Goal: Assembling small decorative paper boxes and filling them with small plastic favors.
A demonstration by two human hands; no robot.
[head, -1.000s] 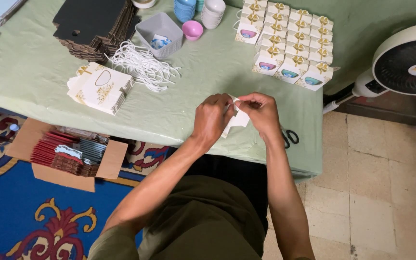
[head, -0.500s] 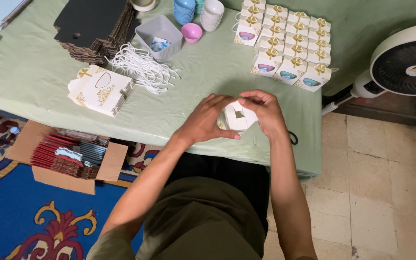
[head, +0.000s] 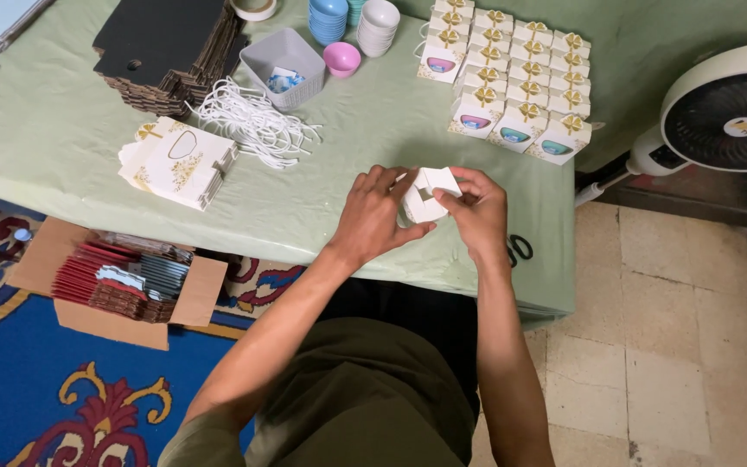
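Green tablecloth (head: 71,138), tiled floor (head: 667,346), blue rug (head: 28,389); both hands (head: 425,212) closed on small white box (head: 428,192).

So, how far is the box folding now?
Done: rows of finished gift boxes with gold bows stand at the table's far side. In hand: the left hand and right hand fold one white box. Left: a stack of flat white boxes and loose white cords.

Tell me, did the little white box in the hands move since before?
Yes. The little white box, held by left hand and right hand, has been opened up and turned; it stays near the table edge.
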